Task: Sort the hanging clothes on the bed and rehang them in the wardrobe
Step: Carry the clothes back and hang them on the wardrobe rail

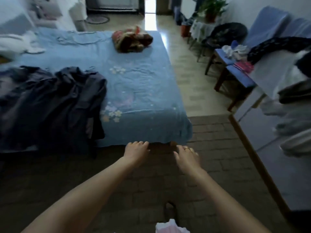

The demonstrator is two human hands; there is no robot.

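A pile of dark navy clothes (pixel 50 105) lies on the near left of the bed (pixel 143 84), which has a light blue flowered cover. A red and brown patterned garment (pixel 133 39) sits bunched at the bed's far end. White clothes (pixel 21 43) lie at the far left. Both my arms reach forward over the floor near the bed's corner. My left hand (pixel 136 151) and my right hand (pixel 186 155) hold nothing, fingers loosely bent. The right hand wears a ring.
The wardrobe's pale door (pixel 272 142) stands at the right, with dark and pale garments (pixel 296 91) hanging by it. Blue-topped wooden stools (pixel 235 71) with small items, a black round chair (pixel 227 34) and potted plants (pixel 210 10) line the right wall. The brick-patterned floor (pixel 210 135) lies below.
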